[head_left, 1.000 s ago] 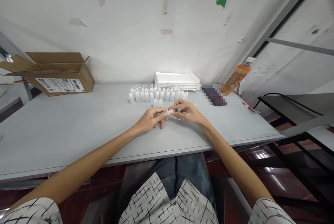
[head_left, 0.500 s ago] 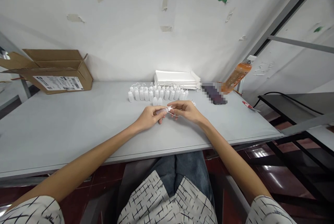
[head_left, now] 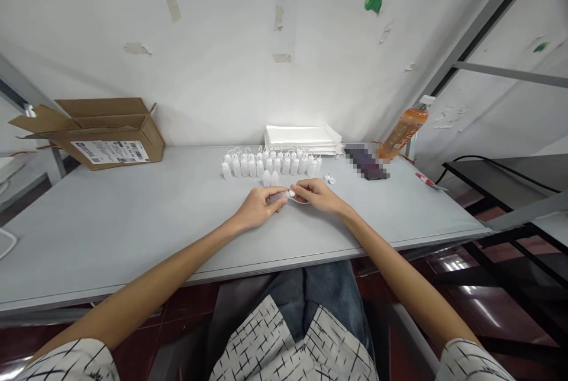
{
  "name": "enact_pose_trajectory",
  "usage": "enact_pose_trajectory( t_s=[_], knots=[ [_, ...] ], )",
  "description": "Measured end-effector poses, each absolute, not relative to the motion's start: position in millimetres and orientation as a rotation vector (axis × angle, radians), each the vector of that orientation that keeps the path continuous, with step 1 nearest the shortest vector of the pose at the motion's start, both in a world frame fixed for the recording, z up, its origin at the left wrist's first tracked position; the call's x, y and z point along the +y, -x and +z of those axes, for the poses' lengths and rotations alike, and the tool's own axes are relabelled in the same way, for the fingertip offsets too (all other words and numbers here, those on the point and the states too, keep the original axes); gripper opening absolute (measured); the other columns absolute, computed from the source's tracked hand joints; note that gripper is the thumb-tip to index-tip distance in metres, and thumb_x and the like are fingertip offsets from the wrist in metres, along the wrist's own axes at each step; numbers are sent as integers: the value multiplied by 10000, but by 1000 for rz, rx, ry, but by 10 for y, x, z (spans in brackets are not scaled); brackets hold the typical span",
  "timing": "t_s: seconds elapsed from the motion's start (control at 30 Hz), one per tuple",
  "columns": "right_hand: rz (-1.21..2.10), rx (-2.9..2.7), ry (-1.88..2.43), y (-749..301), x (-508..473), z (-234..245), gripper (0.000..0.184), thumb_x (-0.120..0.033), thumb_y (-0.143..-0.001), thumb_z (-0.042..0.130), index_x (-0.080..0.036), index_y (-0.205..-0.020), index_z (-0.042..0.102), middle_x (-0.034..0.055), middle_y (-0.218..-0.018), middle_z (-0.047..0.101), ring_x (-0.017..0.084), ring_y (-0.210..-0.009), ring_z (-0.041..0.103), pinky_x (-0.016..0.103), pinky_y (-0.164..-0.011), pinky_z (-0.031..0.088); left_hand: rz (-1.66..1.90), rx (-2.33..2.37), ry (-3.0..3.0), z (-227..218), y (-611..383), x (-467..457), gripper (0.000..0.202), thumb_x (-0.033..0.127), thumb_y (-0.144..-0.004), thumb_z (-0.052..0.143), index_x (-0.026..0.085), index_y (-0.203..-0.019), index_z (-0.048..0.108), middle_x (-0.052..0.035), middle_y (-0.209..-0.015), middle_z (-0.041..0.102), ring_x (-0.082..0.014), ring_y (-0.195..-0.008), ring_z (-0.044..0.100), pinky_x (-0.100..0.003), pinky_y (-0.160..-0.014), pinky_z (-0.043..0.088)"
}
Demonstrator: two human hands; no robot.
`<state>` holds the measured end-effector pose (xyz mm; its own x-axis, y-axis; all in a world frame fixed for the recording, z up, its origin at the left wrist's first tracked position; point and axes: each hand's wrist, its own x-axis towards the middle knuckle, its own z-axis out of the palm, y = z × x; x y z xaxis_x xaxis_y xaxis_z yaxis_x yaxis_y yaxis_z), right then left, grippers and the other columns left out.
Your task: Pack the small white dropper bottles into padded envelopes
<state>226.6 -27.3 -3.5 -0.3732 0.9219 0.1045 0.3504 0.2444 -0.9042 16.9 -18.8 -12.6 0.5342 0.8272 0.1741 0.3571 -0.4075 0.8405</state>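
Note:
A small white plastic squeeze bottle (head_left: 278,196) lies nearly level above the table, its body wrapped by the fingers of my left hand (head_left: 256,207). My right hand (head_left: 319,194) is closed in a pinch at the bottle's white cap (head_left: 291,193). A thin white strap or tube curves below the right fingers. Just beyond my hands, two uncapped bottles (head_left: 271,178) stand upright. Behind them are rows of similar bottles (head_left: 244,167), many with looped caps. Small loose white caps (head_left: 329,179) lie to the right.
A stack of white sheets or flat packs (head_left: 304,135) sits against the wall. At the back left is an open cardboard box (head_left: 115,141). A blurred phone (head_left: 367,162) and an orange drink bottle (head_left: 403,132) are at the right. The table's front edge (head_left: 284,262) runs before my lap.
My right fingers have drawn together at the cap, where they were more spread before. More of the bottle's body shows in my left hand. The whole view has shifted slightly.

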Motion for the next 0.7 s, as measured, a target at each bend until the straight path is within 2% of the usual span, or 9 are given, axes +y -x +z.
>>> enact_pose_trajectory(
  t_s=[0.1, 0.2, 0.27, 0.37, 0.5, 0.63, 0.7],
  knots=[
    [1078, -1831, 1106, -2266, -273, -44, 405, -545, -883, 570, -159, -762, 581, -29, -600, 489, 97, -565, 444, 235, -526, 366, 760, 963, -1995, -123, -172, -180, 384, 368, -868, 599, 134, -1157, 698, 2, -640, 674, -104, -504, 531, -217, -536, 426],
    [1239, -1744, 1040, -2279, -287, -30, 360, -524, -883, 587, -175, -970, 581, -12, -690, 564, 113, -591, 539, 209, -460, 363, 758, 990, -2005, -122, -171, -170, 415, 403, -876, 590, 138, -1178, 694, 0, -626, 674, -101, -472, 495, -216, -501, 392],
    [1325, -1710, 1014, -2288, -297, -16, 367, -507, -853, 641, -174, -995, 579, 12, -753, 602, 134, -647, 598, 200, -443, 385, 767, 1016, -2017, -118, -170, -167, 421, 410, -879, 586, 141, -1184, 693, 2, -614, 672, -102, -465, 491, -219, -502, 391],
    [1350, -1693, 1018, -2291, -302, -8, 391, -467, -782, 736, -154, -974, 602, 35, -776, 633, 153, -696, 627, 209, -468, 438, 781, 1012, -2021, -114, -168, -170, 397, 393, -878, 589, 151, -1171, 702, 7, -622, 673, -109, -490, 523, -224, -532, 416],
    [1366, -1705, 1059, -2286, -284, -31, 412, -495, -778, 729, -137, -953, 628, 24, -696, 625, 149, -644, 612, 228, -476, 459, 779, 963, -2036, -137, -159, -179, 348, 365, -882, 582, 169, -1134, 721, -12, -736, 717, -118, -542, 572, -226, -549, 435],
    [1317, -1787, 1108, -2278, -260, -66, 433, -560, -827, 644, -144, -719, 594, -16, -592, 528, 92, -517, 489, 216, -446, 408, 806, 932, -2090, -170, -156, -192, 361, 378, -886, 583, 172, -1150, 719, -72, -1026, 742, -133, -642, 621, -230, -557, 447],
    [1298, -1795, 1124, -2274, -257, -73, 479, -581, -851, 600, -155, -642, 539, -24, -565, 492, 77, -484, 443, 211, -429, 377, 811, 921, -2106, -166, -162, -201, 373, 389, -886, 584, 169, -1157, 716, -79, -1034, 740, -136, -656, 618, -228, -557, 447]
  ],
)
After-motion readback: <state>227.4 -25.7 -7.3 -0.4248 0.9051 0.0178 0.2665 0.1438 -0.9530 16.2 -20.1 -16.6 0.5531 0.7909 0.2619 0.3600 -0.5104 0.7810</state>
